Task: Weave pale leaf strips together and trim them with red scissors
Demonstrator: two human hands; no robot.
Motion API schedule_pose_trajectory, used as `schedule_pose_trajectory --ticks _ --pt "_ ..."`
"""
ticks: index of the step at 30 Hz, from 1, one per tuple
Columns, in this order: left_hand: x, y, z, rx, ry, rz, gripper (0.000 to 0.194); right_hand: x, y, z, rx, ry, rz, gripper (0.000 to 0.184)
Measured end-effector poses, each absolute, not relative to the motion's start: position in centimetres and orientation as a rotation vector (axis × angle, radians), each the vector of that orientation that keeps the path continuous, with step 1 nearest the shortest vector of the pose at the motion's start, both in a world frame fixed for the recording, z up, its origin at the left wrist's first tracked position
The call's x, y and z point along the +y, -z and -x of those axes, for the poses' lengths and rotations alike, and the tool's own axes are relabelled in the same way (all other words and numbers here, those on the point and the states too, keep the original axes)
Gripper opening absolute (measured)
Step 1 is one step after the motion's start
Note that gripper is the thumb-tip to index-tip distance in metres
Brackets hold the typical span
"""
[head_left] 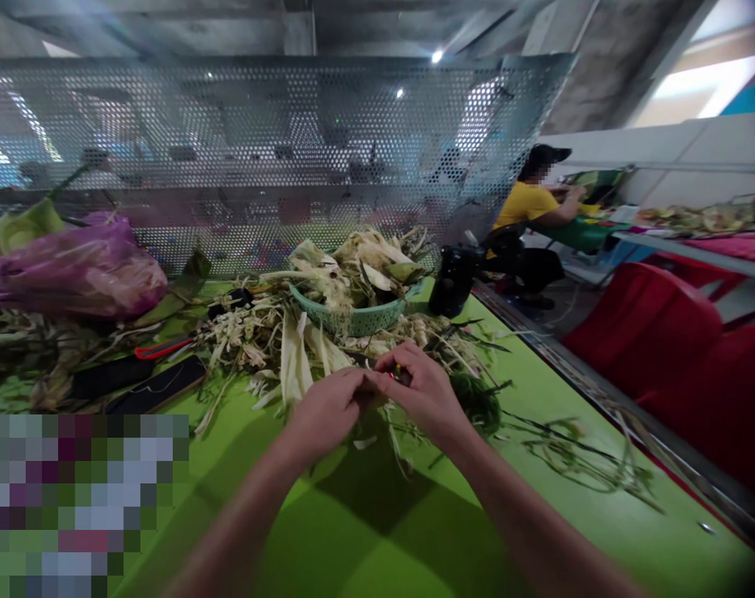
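My left hand (332,409) and my right hand (425,389) meet over the green table, fingertips nearly touching. Both are closed in a pinch around something small, mostly hidden by the fingers. A tiny red and yellow spot shows by my right fingers, too small to name. Just beyond them lie pale dried husk strips (296,361). Farther back, a green plastic basket (358,320) is heaped with dry, husk-like leaves (383,257). Beside my right hand rests a dark green bundle of strands (477,403).
A black container (450,281) stands right of the basket. On the left lie a phone-like dark slab (159,386), a red-orange handle (162,349) and a purple plastic bag (78,266). Behind rises a perforated metal screen (227,149). Red chairs (651,324) and a seated person (530,203) are at right.
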State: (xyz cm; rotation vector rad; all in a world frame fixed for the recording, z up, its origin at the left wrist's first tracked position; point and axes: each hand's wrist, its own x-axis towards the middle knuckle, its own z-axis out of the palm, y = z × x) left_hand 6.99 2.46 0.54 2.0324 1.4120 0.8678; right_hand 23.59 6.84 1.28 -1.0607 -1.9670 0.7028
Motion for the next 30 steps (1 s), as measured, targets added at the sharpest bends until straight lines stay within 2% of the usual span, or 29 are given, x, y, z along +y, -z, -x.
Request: schedule_pose_trajectory --ticks 3,6,13,18,21,24,30 --pt "2.5 -0.3 -7.2 1.42 -0.773 -2.119 0.018 7.1 -0.8 -23.5 -1.934 -0.765 1.078 0.005" --pt "2.6 0.1 -7.3 1.428 -0.699 -2.158 0.017 7.2 -0.6 -23.4 -1.849 -0.909 1.097 0.004" --pt "2.6 0.1 -7.5 1.335 -0.655 -2.061 0.019 6.9 -1.1 -23.1 -1.503 -1.313 0.961 0.018" --pt "2.4 -0.4 -7.5 1.155 -0.731 -1.689 0.02 7.1 -0.8 -23.0 -1.446 -1.265 0.943 0.02" --pt "2.4 -0.6 -7.5 1.07 -0.867 -1.359 0.029 7.1 -1.1 -23.1 -1.487 -1.197 0.951 0.02" --pt "2.7 -0.6 -7.4 1.053 -1.046 -1.129 0.037 6.9 -1.8 -23.2 -1.489 -1.276 0.907 0.023" --pt "3.0 -0.7 -7.0 0.987 -1.183 -0.89 0.032 7.0 -2.0 -23.6 -1.559 -1.366 0.907 0.019"
